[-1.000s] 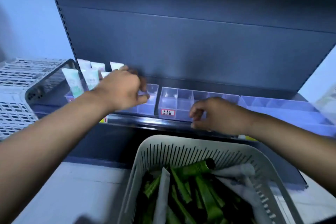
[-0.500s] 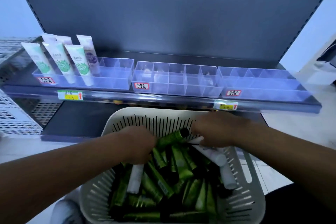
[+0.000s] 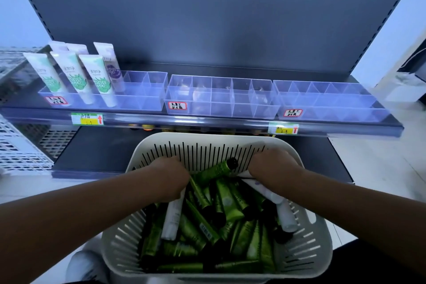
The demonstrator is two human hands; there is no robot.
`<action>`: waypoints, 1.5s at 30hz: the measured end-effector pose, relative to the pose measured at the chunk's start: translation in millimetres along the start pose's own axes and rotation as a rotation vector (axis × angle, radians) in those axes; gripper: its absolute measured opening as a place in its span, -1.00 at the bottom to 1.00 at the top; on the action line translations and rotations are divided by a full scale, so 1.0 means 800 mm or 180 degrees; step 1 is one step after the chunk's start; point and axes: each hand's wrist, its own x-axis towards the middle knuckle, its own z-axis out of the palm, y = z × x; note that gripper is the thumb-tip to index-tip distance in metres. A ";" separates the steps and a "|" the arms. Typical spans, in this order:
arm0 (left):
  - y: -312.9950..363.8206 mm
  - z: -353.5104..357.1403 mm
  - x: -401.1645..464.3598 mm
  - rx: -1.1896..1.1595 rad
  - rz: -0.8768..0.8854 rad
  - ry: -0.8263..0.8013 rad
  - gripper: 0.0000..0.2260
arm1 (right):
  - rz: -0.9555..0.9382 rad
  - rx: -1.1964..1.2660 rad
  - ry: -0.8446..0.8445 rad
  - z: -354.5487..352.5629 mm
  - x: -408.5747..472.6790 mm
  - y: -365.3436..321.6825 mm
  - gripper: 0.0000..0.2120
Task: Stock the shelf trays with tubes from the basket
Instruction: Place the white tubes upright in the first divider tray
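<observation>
A white slotted basket (image 3: 202, 147) sits below the shelf, full of green tubes (image 3: 227, 200) and a few white ones. My left hand (image 3: 168, 177) is down in the basket, fingers curled round the top of a white tube (image 3: 171, 219). My right hand (image 3: 272, 166) grips another white tube (image 3: 265, 191) near the basket's right wall. On the shelf stand three clear divided trays: the left tray (image 3: 138, 101) holds several upright white tubes (image 3: 76, 76), the middle tray (image 3: 221, 104) and the right tray (image 3: 327, 101) hold no tubes.
The dark shelf back panel (image 3: 207, 30) rises behind the trays. Price labels (image 3: 87, 119) sit on the shelf's front rail. White perforated crates (image 3: 16, 150) stand at the left. A lower dark shelf (image 3: 96, 150) lies behind the basket.
Both hands came down from the shelf trays into the basket and closed on white tubes. The view dropped, so the whole row of trays shows.
</observation>
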 end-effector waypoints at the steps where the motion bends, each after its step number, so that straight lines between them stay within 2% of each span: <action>1: -0.002 0.001 0.000 -0.0004 0.0002 0.0022 -0.57 | 0.0013 0.0022 -0.0024 0.001 0.002 -0.002 -0.75; 3: -0.006 -0.001 -0.001 -0.0018 -0.0012 0.0011 -0.54 | 0.0103 0.0144 -0.0061 -0.001 0.004 -0.005 -0.85; 9: -0.009 -0.008 -0.016 -0.0610 0.0121 -0.0174 -0.49 | 0.0226 -0.0102 -0.0174 -0.023 -0.016 -0.007 -0.81; 13: -0.002 -0.014 -0.024 -0.1142 0.0286 -0.0297 -0.57 | 0.0257 0.0132 -0.0193 -0.064 -0.040 0.020 -0.87; 16: 0.004 -0.017 -0.028 -0.1383 0.0338 -0.0345 -0.72 | 0.0200 0.0416 -0.0402 -0.094 -0.055 0.046 -0.78; 19: 0.008 -0.022 -0.032 -0.1522 0.0295 -0.0414 -0.89 | 0.0201 0.0972 -0.0520 -0.099 -0.061 0.073 -0.72; 20: 0.008 -0.026 -0.035 -0.1528 0.0287 -0.0455 -0.88 | 0.0140 0.1263 -0.0528 -0.097 -0.061 0.080 -0.73; 25: 0.002 -0.057 -0.063 -0.1888 0.0360 -0.0593 -0.53 | -0.0409 0.3452 -0.0415 -0.095 -0.054 0.087 -0.75; 27: -0.010 -0.070 -0.072 -0.2063 0.0366 -0.0437 -0.62 | -0.0594 0.3944 -0.0383 -0.100 -0.049 0.082 -0.70; 29: -0.028 -0.081 -0.081 -0.2125 0.0353 -0.0122 -0.77 | -0.0777 0.4192 -0.0291 -0.105 -0.043 0.075 -0.75; 31: -0.046 -0.092 -0.093 -0.2372 0.0290 0.0198 -0.81 | -0.0819 0.4508 -0.0144 -0.113 -0.040 0.069 -0.80; 36: -0.095 -0.129 -0.142 -0.3616 0.0494 0.0340 -0.73 | -0.0761 0.5150 0.0368 -0.131 -0.025 0.058 -0.71; 40: -0.141 -0.150 -0.183 -0.4347 0.0778 0.0464 -0.60 | -0.0556 0.5832 0.0704 -0.145 -0.010 0.051 -0.77; 42: -0.157 -0.157 -0.198 -0.4296 0.0807 0.0730 -0.59 | -0.0495 0.6037 0.0776 -0.154 -0.002 0.047 -0.68; 45: -0.167 -0.168 -0.210 -0.3692 0.0622 0.1247 -0.81 | -0.0494 0.6238 0.0880 -0.168 0.009 0.036 -0.39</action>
